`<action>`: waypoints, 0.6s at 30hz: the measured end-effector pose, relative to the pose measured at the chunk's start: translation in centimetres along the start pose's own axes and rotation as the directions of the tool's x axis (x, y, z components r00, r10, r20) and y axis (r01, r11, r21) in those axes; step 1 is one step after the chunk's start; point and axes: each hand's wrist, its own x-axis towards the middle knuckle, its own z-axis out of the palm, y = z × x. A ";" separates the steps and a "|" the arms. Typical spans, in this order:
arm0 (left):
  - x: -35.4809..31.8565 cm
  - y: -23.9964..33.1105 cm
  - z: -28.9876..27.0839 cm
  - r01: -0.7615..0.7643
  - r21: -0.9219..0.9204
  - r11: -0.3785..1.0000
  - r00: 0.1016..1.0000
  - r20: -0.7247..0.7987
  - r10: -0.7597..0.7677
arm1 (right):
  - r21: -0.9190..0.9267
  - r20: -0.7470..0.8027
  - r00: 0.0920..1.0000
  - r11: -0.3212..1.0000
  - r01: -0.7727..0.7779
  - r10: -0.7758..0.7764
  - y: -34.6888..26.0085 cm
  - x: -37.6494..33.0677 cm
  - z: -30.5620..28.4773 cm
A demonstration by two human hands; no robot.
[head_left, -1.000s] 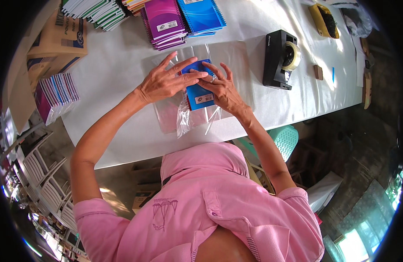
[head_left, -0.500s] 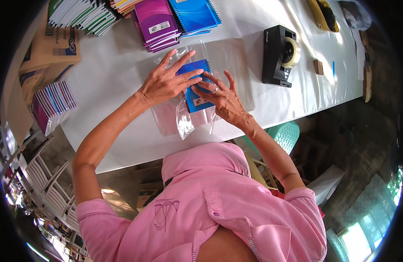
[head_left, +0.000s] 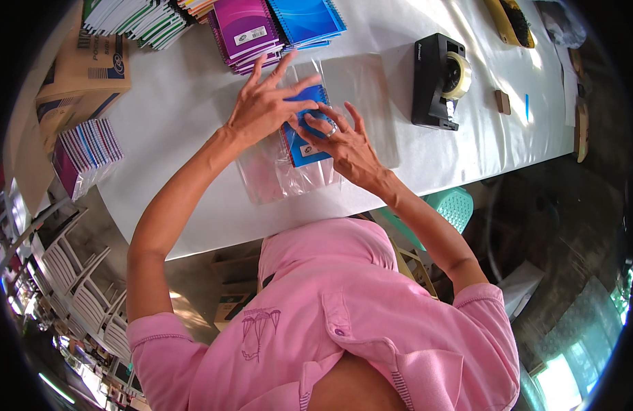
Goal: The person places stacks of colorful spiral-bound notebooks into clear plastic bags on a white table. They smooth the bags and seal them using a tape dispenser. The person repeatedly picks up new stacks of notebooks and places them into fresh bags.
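Two bare hands meet over a blue spiral notebook (head_left: 304, 133) that lies partly inside a clear plastic bag (head_left: 283, 175) on the white desk (head_left: 193, 178), just above the middle of the view; the left hand (head_left: 265, 103) rests flat on the notebook's upper left part with its fingers spread wide, gripping nothing; the right hand (head_left: 347, 147) lies open too, its fingertips pressing the notebook's right edge and lower cover through the bag, a ring on one finger; neither hand is closed around anything. At 12 o'clock from the notebook, near the far edge of the desk, sit a stack of purple notebooks (head_left: 244, 31) and, just beside it at 3 o'clock, a stack of blue notebooks (head_left: 306, 17); further at 10 o'clock lies a fanned pile of white and green notebooks (head_left: 135, 17). A black tape dispenser (head_left: 436, 82) with a roll of tape stands at 2 o'clock from the hands, well apart from them; beyond it lie a small brown block (head_left: 503, 101) and a blue pen (head_left: 527, 107). A cardboard box (head_left: 83, 72) sits at 9 o'clock off the desk's edge, with a wrapped bundle of notebooks (head_left: 90, 151) below it. A green plastic stool (head_left: 450, 209) shows under the desk's near edge at 4 o'clock.
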 end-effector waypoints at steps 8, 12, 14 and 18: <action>3.0 1.0 0.9 0.248 0.132 0.960 0.930 0.245 -0.274 | 0.036 0.094 0.958 0.962 0.269 -0.271 -1.5 -2.7 0.0; 4.9 1.8 0.6 0.217 0.183 0.959 0.901 0.339 -0.269 | 0.109 -0.198 0.909 0.914 0.392 -0.366 -6.0 -0.1 -1.8; 5.9 2.1 0.6 0.159 0.206 0.965 0.902 0.367 -0.227 | 0.038 -0.269 0.860 0.888 0.459 -0.433 -5.5 0.7 0.0; 5.4 1.9 0.9 0.156 0.150 0.976 0.889 0.410 -0.205 | 0.154 0.033 0.930 0.921 0.358 -0.367 -1.5 -4.9 -1.8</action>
